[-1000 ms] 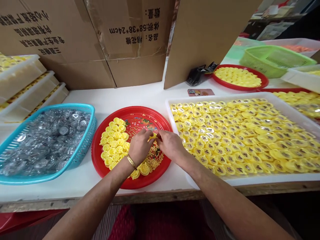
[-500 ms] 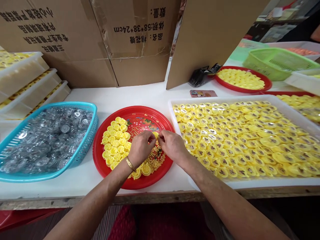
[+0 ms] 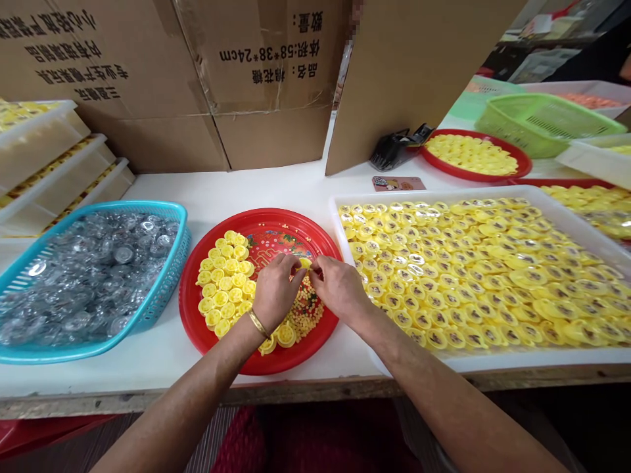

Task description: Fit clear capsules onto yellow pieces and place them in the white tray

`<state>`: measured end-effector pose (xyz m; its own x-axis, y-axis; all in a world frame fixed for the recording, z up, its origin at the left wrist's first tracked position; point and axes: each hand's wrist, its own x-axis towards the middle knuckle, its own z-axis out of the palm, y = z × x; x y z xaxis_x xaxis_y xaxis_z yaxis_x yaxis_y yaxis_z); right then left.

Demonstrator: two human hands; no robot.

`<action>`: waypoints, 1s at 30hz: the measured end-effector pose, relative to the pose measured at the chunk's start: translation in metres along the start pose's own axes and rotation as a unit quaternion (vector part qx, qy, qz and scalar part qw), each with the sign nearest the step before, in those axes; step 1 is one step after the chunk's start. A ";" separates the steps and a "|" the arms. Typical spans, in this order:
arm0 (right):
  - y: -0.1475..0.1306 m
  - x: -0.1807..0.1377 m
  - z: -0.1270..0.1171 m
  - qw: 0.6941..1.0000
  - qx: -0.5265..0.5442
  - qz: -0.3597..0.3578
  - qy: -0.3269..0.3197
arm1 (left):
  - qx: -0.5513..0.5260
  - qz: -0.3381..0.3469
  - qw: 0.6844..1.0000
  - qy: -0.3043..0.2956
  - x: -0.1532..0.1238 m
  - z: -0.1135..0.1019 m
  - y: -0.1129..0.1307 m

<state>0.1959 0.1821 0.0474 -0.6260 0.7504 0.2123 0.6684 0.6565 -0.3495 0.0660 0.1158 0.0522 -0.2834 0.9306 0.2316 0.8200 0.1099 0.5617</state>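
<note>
Over a round red tray (image 3: 197,341), my left hand (image 3: 277,289) and my right hand (image 3: 340,287) meet with fingertips pinched. Between them is a small round yellow plastic piece (image 3: 305,263), partly covered by the fingers; both hands appear closed on it. Rows of similar yellow cups (image 3: 225,283) fill the tray's left side. Small pale yellow beads (image 3: 306,320) lie loose under and beside my right hand, with a few more near the tray's far rim. A bracelet circles my left wrist.
To the left stands a blue basket (image 3: 183,253) of clear plastic domes (image 3: 93,282), with stacked white bins (image 3: 59,157) behind. On the right, a white tray (image 3: 336,217) holds rows of yellow pieces. Cardboard (image 3: 276,141) walls the back, near a black tape dispenser (image 3: 397,148) and a pink card (image 3: 398,184).
The view has shifted slightly. Both hands stay together at the yellow piece, with only small finger movement.
</note>
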 end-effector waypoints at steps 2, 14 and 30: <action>0.000 0.001 -0.001 1.000 0.002 0.000 -0.007 | -0.006 -0.013 1.000 -0.010 0.001 0.000 0.003; 0.002 0.003 0.001 1.000 0.023 0.004 -0.012 | -0.050 -0.039 0.998 -0.003 -0.002 -0.001 0.005; 0.012 0.007 0.013 0.998 0.033 -0.046 0.038 | 0.032 0.012 0.999 -0.042 -0.003 -0.005 0.003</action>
<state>0.1944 0.1941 0.0323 -0.6499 0.6921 0.3141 0.5802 0.7187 -0.3832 0.0669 0.1116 0.0575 -0.2226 0.9589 0.1757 0.8574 0.1069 0.5034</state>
